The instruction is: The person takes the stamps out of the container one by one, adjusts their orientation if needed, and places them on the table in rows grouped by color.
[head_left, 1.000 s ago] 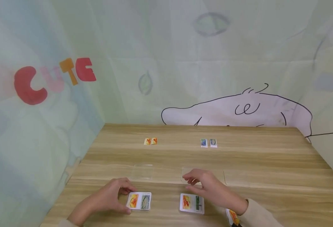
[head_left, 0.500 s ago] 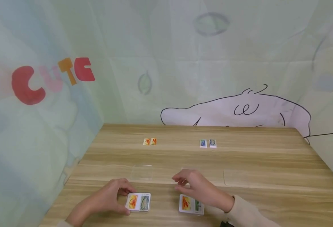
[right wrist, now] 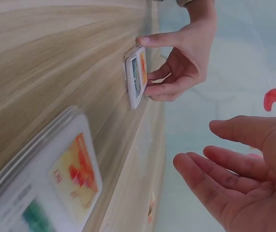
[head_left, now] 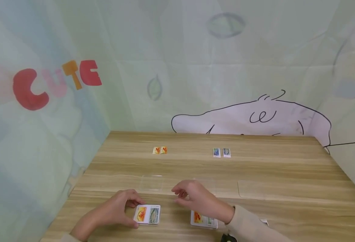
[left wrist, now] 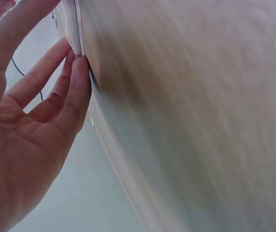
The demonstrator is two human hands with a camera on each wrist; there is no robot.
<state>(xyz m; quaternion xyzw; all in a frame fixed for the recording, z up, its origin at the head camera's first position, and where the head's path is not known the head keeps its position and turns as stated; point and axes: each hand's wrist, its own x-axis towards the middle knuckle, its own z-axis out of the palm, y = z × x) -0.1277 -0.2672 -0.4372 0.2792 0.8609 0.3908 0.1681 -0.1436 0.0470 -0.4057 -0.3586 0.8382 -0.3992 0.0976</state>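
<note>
My left hand (head_left: 113, 208) grips a flat clear case (head_left: 147, 214) by its edges, thumb at the near side and fingers at the far side. Through its face show an orange stamp-like picture and a green one; the case lies at the table's front left. In the left wrist view the fingertips (left wrist: 81, 67) press on its thin, layered edge. My right hand (head_left: 198, 198) hovers with bent, relaxed fingers and nothing between them. Below it lies a second clear case (head_left: 197, 217), partly covered by the hand, with an orange and a green picture, clearer in the right wrist view.
Two orange stamps (head_left: 160, 150) lie at the back left of the wooden table (head_left: 286, 168), and two blue-green stamps (head_left: 221, 153) further right. Clear plastic pieces (head_left: 151, 183) lie mid-table. Part of another card (head_left: 264, 222) shows beside the right sleeve. Printed cloth (head_left: 153, 50) hangs behind.
My right hand has moved left, passing over the second case toward the one in my left hand. The left hand keeps its grip in the same place.
</note>
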